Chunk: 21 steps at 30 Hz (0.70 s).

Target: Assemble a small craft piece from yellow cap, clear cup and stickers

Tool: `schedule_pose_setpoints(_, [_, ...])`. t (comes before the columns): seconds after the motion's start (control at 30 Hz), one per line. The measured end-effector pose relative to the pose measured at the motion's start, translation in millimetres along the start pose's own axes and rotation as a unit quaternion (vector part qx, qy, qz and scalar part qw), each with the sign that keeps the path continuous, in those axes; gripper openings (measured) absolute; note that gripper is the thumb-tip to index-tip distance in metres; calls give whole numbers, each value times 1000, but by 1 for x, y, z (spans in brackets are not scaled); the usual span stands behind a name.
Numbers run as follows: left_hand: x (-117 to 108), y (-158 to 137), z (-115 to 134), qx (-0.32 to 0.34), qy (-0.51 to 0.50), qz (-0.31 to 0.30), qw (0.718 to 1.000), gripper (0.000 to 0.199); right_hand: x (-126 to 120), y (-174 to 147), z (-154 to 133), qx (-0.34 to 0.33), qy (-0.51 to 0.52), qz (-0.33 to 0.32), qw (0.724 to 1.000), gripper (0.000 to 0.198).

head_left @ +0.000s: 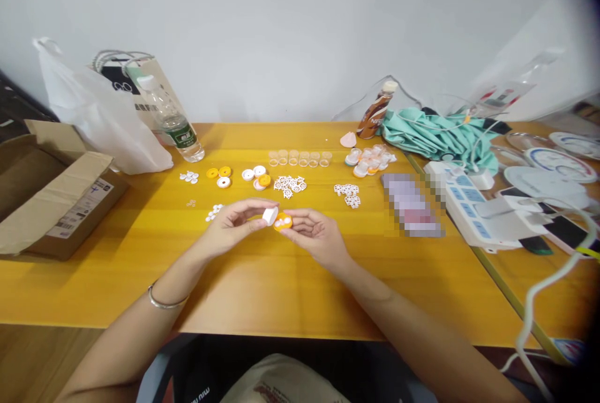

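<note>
Between thumb and fingers, my left hand grips a small round white cap, tilted on its side. Close to it, my right hand pinches an orange cap with small white pieces inside. The two caps are side by side; I cannot tell if they touch. Just beyond my hands lies a pile of white openwork discs. White and orange caps are grouped to its left, and more yellow and white caps lie farther left. Small white discs lie beside my left hand.
Clear cups stand in a row behind. Assembled clear-and-orange pieces and more openwork discs lie right, near a blurred phone-like object and a power strip. A cardboard box and water bottle stand left.
</note>
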State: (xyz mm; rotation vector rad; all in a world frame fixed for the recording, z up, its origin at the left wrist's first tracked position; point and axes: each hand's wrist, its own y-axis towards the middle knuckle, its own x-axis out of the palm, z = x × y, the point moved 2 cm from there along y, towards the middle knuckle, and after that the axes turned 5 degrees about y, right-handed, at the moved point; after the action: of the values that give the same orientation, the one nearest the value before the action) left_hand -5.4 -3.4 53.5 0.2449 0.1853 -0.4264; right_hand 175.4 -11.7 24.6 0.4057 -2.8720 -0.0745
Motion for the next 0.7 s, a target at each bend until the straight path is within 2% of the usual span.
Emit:
schedule_pose_setpoints(0.37, [8,-2,-3,15,36,-12,999,35,1,-1,3,1,6,-13,1000,30])
schedule_pose_setpoints(0.5, [9,-5,-7,36,111,-13,993,33,1,-1,4,1,9,-12,1000,28])
schedule_pose_setpoints(0.7, [10,-7,0,92,243,-16,966,32,1,0,11,7,14,-11,1000,33])
